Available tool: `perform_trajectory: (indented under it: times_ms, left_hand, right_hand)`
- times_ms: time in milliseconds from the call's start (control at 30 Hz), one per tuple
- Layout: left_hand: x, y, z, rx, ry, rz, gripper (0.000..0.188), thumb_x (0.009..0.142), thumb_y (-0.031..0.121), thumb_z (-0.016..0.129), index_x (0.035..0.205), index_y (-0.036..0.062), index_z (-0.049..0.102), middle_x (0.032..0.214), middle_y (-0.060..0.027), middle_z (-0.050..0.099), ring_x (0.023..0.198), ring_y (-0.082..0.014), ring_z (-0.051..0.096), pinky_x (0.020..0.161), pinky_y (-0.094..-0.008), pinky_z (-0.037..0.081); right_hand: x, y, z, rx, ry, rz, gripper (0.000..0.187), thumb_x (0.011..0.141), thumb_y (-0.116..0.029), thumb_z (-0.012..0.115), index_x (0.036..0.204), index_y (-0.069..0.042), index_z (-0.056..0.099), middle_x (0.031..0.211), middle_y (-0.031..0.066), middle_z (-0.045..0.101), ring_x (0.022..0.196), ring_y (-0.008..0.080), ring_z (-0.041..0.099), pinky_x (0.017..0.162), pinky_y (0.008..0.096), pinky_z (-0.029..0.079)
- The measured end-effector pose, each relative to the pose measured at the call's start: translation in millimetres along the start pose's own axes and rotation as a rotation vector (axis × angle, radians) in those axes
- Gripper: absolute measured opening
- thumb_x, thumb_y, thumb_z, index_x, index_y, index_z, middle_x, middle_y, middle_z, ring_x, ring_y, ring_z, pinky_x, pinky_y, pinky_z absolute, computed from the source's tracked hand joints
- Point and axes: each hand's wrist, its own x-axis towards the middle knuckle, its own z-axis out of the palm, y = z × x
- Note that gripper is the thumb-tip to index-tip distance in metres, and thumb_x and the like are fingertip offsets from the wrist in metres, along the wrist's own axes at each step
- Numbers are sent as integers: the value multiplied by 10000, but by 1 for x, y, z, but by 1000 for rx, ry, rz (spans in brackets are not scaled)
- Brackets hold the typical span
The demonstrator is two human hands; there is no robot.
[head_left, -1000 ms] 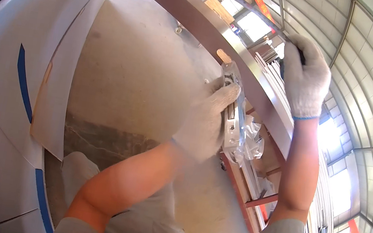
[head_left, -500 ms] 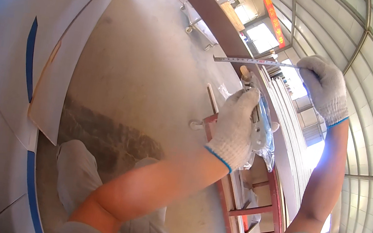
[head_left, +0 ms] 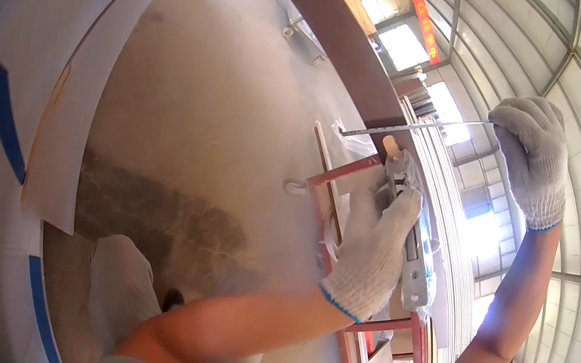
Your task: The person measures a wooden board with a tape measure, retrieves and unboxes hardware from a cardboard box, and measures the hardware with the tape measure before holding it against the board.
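Note:
My right hand (head_left: 533,157), in a white knit glove with a blue cuff, is raised and closed round the end of a tape measure. The thin tape blade (head_left: 422,128) runs out leftward across a brown panel edge, its tip free in the air. Lower and nearer the middle, my gloved left hand (head_left: 375,249) has its fingers curled on a long metal part (head_left: 415,273) with holes, wrapped in clear plastic. Its fingertips are partly hidden among the metal and plastic. A short wooden handle (head_left: 391,148) sticks out just beyond them.
A stack of pale panels (head_left: 444,230) stands on edge at the right, by a red frame (head_left: 389,326). On the left rises a large white panel (head_left: 14,135) with blue tape. A wheeled cart (head_left: 297,29) stands on the concrete floor (head_left: 191,88) farther off.
My right hand has shifted right and slightly down, carrying the tape blade, now more slanted. My left hand has moved down and right, still at the plastic-wrapped metal part. The view has shifted slightly.

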Motion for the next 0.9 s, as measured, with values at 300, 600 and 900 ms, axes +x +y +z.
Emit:
perform_trajectory:
  times_ms: [300,600,900]
  left_hand:
    - [-3,2,1,-80,-9,4,481,1084,203,566,1525,128,388,1240,-89,572,1079,-212,667,834,-414,658]
    - [-8,11,9,-12,-7,70,470,1067,104,563,1498,16,395,1109,-15,509,955,-74,500,880,-256,479]
    - [-8,10,8,-21,-5,103,490,1069,110,575,1522,35,406,1094,-7,528,906,-61,500,810,-244,481]
  right_hand:
    - [3,-6,-9,-36,-38,-41,91,876,-100,727,958,-65,747,995,87,756,993,311,697,947,450,487]
    - [12,10,-14,-16,-97,-6,119,871,-13,711,981,-46,741,993,97,754,972,296,689,953,419,480]
    - [13,38,-55,137,-139,74,140,896,20,659,1012,-6,732,1020,126,732,1020,267,679,968,407,500]
